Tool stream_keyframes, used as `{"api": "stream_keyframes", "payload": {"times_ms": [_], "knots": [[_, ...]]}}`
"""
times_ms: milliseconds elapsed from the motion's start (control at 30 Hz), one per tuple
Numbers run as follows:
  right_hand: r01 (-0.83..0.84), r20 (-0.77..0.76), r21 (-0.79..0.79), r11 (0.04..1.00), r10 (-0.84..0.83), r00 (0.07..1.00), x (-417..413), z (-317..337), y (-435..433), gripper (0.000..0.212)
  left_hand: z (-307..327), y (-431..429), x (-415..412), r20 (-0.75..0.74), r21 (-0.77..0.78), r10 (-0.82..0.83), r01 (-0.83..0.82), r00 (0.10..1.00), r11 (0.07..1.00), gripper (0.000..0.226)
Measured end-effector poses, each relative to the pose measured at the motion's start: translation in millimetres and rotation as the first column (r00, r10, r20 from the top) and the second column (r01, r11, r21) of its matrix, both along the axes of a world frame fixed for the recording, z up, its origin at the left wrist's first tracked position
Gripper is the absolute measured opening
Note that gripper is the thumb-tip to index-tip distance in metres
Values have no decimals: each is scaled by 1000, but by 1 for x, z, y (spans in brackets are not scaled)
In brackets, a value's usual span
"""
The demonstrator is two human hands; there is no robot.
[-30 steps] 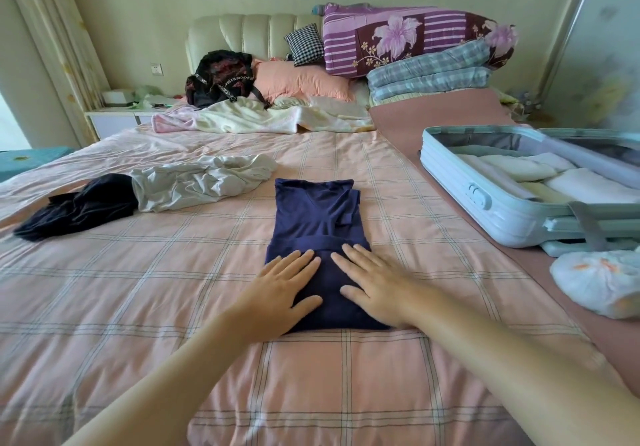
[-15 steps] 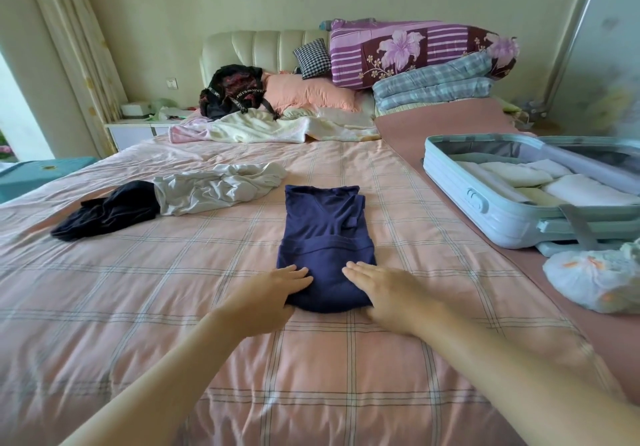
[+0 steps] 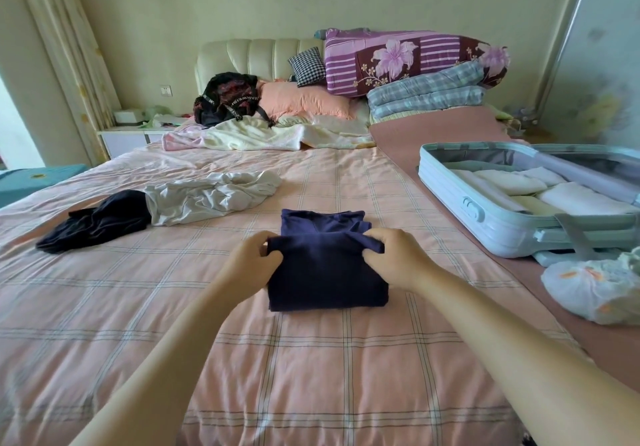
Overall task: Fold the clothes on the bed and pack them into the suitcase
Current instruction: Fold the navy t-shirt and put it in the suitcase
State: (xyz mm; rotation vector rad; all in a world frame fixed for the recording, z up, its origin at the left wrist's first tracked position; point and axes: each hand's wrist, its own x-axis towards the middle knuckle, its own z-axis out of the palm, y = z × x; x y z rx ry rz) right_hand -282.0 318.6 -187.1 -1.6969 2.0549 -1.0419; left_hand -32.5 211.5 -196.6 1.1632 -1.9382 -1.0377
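Here the navy garment (image 3: 325,272) lies in the middle of the bed (image 3: 173,307) as a soft, thick rectangle of smooth knit. A doubled layer sits on top, and a narrower strip shows beyond its far edge. The left hand (image 3: 254,258) pinches the left corner of that top layer, fingers curled round the cloth. The right hand (image 3: 394,258) grips the right corner in the same way.

The bed's sheet is pink, lightly wrinkled and crossed by thin pale check lines. To the left, well apart, a crumpled white garment (image 3: 207,196) lies in loose ridges, touching a limp black garment (image 3: 100,218) heaped at its left end.

At the right side the suitcase (image 3: 491,224), a pale blue hard shell with ribbed walls and rounded corners, lies open. Folded white clothes (image 3: 509,182) sit inside it as flat pads. Just beside it, nearer the camera, is a bulging, crinkled white plastic bag (image 3: 595,288).
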Motion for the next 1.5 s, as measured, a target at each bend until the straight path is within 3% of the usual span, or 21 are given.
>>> {"api": "stream_keyframes", "payload": {"times_ms": [67, 167, 233, 267, 300, 367, 433, 500, 600, 733, 800, 867, 933, 967, 1033, 1133, 1267, 1400, 1500], "knots": [[64, -64, 17, 998, -62, 996, -3, -2, -12, 15, -6, -17, -7, 30, -16, 23, -22, 999, 1000, 29], [74, -241, 238, 968, -15, 970, -2, -7, -26, 29, -7, -26, -15, 321, -11, -54, 61, 946, 998, 49], [98, -369, 349, 932, 40, 929, 0, -14, -33, 30, -6, -25, -19, 637, -61, -56, 122, 769, 991, 68], [114, -440, 360, 926, 60, 896, 2, -17, -36, 34, -6, -23, -21, 749, -188, 40, 155, 662, 970, 72], [127, -517, 343, 931, 74, 853, 3, -19, -39, 43, -5, -20, -25, 771, -337, 151, 196, 618, 921, 71], [89, -650, 253, 963, 101, 753, 8, -20, -42, 63, -5, -12, -35, 649, -513, 180, 249, 739, 822, 60], [-45, -692, 161, 986, 146, 707, 16, -20, -43, 69, -14, -2, -46, 541, -471, -42, 344, 840, 812, 49], [-177, -597, 199, 964, 263, 758, 23, -25, -38, 64, -31, 11, -50, 591, -372, -189, 473, 784, 799, 48], [-226, -411, 434, 872, 415, 812, 23, -37, -23, 64, -51, 17, -42, 706, -272, -178, 495, 685, 825, 61], [-171, -562, 403, 899, 391, 729, 10, -37, -5, 82, -50, 14, -23, 754, -341, -54, 460, 655, 820, 96], [-199, -556, 351, 915, 374, 742, 12, -34, 3, 90, -45, 12, -14, 718, -375, -59, 456, 694, 807, 98], [-182, -431, 215, 960, 260, 864, 17, -36, 2, 83, -40, 13, -14, 623, -379, -90, 400, 777, 834, 82], [-29, -373, 116, 993, 70, 925, 17, -36, -9, 61, -33, 12, -22, 460, -330, -102, 276, 882, 903, 55], [56, -428, 133, 990, 7, 904, 15, -34, -14, 49, -30, 9, -26, 445, -301, -79, 232, 892, 925, 47], [148, -516, 204, 968, -22, 857, 13, -34, -19, 37, -27, -2, -31, 579, -307, 8, 209, 815, 928, 39], [150, -542, 207, 967, -15, 840, 12, -32, -21, 30, -27, -17, -32, 696, -344, 89, 222, 712, 912, 32], [147, -416, 242, 959, -35, 909, 8, -16, -22, 32, -22, -14, -32, 557, -175, -86, 218, 826, 960, 25], [117, -678, 70, 991, -39, 734, 1, -37, -22, 14, -27, -10, -31, 690, -427, 90, 303, 719, 852, 20], [-91, -703, -74, 993, 13, 711, 3, -42, -25, 25, -25, -5, -30, 615, -473, 7, 362, 789, 803, 31]]}}
